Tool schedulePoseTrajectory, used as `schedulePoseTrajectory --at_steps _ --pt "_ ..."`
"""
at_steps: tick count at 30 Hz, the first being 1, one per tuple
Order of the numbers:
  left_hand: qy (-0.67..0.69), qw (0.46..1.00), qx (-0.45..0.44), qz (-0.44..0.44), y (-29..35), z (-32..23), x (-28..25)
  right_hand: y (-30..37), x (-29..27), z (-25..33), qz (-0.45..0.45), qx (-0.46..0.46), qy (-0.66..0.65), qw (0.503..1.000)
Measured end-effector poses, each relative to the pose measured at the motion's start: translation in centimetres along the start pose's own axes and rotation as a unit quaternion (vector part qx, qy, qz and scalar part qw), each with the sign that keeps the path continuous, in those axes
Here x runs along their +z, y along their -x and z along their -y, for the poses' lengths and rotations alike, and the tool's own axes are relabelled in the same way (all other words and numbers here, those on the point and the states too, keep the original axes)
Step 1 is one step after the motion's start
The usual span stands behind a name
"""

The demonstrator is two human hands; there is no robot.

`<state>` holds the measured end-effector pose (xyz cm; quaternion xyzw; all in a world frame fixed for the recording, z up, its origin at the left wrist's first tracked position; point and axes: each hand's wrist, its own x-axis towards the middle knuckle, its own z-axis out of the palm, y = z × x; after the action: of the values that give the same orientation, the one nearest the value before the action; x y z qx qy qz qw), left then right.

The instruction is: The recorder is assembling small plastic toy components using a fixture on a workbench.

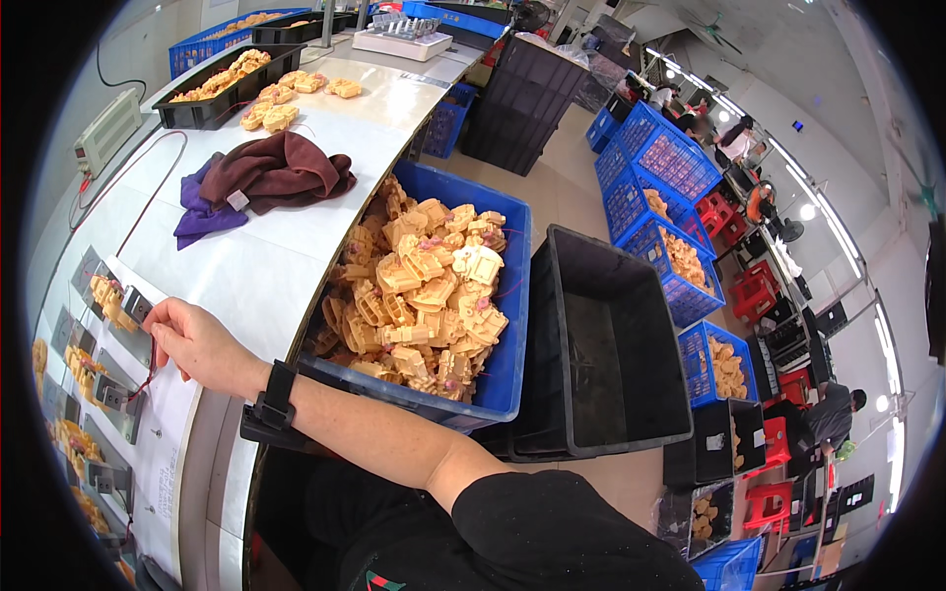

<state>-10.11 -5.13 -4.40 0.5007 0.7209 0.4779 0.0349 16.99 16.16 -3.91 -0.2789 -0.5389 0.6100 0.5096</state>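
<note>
My right hand reaches across to the left edge of the white worktable, a black band on its wrist. Its fingers are closed in a pinch, and a thin dark red wire hangs from them. Just beyond the fingertips, a yellow plastic housing sits on a metal fixture with a small grey block. Below it, another yellow housing sits in a similar fixture, and several more continue down the row. My left hand is out of view.
A blue crate heaped with yellow housings stands against the table, beside an empty black bin. A maroon and purple cloth lies on the table, before a black tray of parts. Stacked blue baskets, red stools and people are farther right.
</note>
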Motion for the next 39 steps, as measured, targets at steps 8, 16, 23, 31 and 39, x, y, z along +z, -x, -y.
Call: schedulePoseTrajectory --at_steps 8,16,23,31,39 --pt "-0.005 1.0 0.023 -0.006 -0.2 1.6 -0.1 0.0 0.1 -0.2 0.004 -0.013 -0.001 1.0" --pt "0.024 0.999 0.019 -0.026 0.0 0.4 0.5 -0.2 0.2 -0.6 -0.009 -0.028 -0.013 0.999" --pt "0.001 1.0 0.024 -0.014 -0.2 1.1 0.1 0.0 0.2 -0.1 -0.002 -0.016 -0.004 1.0" --pt "-0.012 0.999 0.035 -0.007 -0.3 0.9 0.1 0.1 0.3 0.3 0.002 -0.011 0.007 1.0" --pt "-0.029 0.999 0.027 0.011 -0.3 0.5 -0.1 0.1 0.4 0.3 -0.001 -0.009 0.018 1.0"
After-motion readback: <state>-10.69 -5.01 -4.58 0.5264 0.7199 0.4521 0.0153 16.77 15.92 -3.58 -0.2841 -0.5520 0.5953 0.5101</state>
